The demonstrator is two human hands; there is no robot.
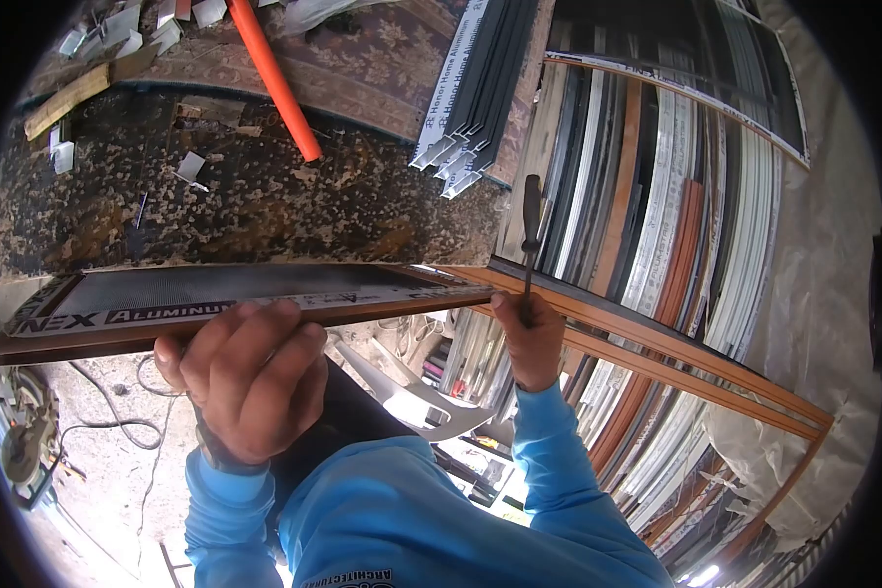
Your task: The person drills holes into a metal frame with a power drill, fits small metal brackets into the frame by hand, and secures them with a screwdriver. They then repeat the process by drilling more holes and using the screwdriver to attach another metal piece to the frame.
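My left hand (250, 377) is wrapped over the near edge of a brown aluminium screen frame (363, 312), its fingers resting on the printed white tape along the frame. Dark mesh (225, 284) fills the frame, which lies along the near edge of the worktable. At the frame's right end, my right hand (531, 338) is closed around the shaft of a screwdriver (531, 211), whose dark handle points up and away from me. The thumb of that hand is right at the frame's corner. The screwdriver's tip is hidden in the hand.
On the worn worktable (294, 216) lie an orange tube (274, 78), a wood strip (67, 101) and small metal offcuts (191, 167). Wrapped aluminium profiles (461, 98) stick out over its right part. Racked long profiles (647, 196) and an orange-brown frame (696, 367) stand at right.
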